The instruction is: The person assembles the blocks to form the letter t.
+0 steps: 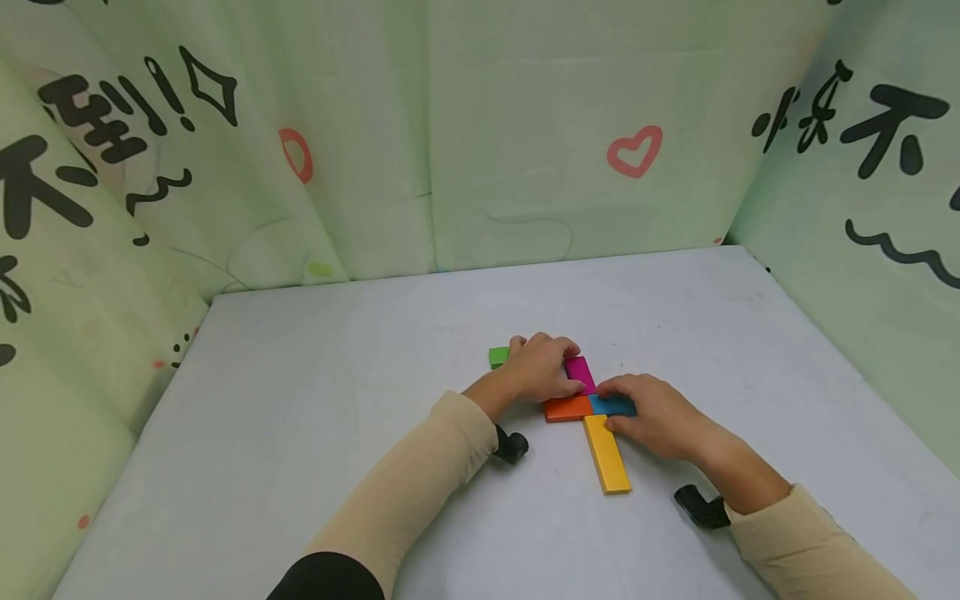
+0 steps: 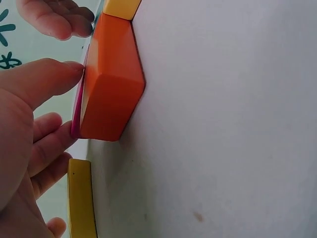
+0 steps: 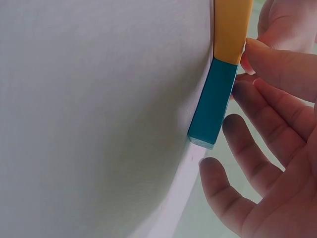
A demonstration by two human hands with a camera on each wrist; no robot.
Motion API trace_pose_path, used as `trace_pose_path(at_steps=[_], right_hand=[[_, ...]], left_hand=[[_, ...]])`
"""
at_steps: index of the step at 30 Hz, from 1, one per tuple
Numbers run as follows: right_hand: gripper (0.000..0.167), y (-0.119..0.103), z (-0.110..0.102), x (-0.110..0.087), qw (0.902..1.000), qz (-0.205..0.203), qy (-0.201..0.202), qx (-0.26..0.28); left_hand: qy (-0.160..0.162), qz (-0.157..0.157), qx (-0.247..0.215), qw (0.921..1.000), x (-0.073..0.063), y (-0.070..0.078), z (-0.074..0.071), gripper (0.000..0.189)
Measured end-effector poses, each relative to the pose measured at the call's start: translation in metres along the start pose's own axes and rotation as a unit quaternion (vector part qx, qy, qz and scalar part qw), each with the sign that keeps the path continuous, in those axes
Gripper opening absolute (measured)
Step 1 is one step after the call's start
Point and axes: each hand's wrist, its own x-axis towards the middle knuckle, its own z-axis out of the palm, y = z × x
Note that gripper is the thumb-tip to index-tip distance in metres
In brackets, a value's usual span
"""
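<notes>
My left hand (image 1: pixel 536 368) is at the magenta block (image 1: pixel 580 375), with thumb and index finger curled at its two ends. Below it lies an orange block (image 1: pixel 567 408), end to end with a blue block (image 1: pixel 612 405). My right hand (image 1: pixel 663 414) pinches the blue block, its index finger at the far edge and its thumb at the near edge, beside the yellow block (image 1: pixel 607 457). That yellow block extends toward me from the orange-blue joint. In the left wrist view, the orange block (image 2: pixel 111 82) hides most of the magenta one.
A green block (image 1: pixel 498 357) shows partly behind the left hand. Another yellow block (image 2: pixel 81 198) stands near the left fingers in the left wrist view. The white table (image 1: pixel 300 433) is bordered by pale green printed curtains (image 1: pixel 517 167). Black wrist mounts (image 1: pixel 701 507) stick out beneath the forearms.
</notes>
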Motion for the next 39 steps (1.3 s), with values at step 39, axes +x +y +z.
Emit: trace_pose_path(at_steps=[39], right_hand=[[0.047, -0.001, 0.002, 0.000, 0.9998, 0.018, -0.008, 0.002]], left_hand=[[0.019, 0.007, -0.070, 0.9973, -0.009, -0.034, -0.018, 0.060]])
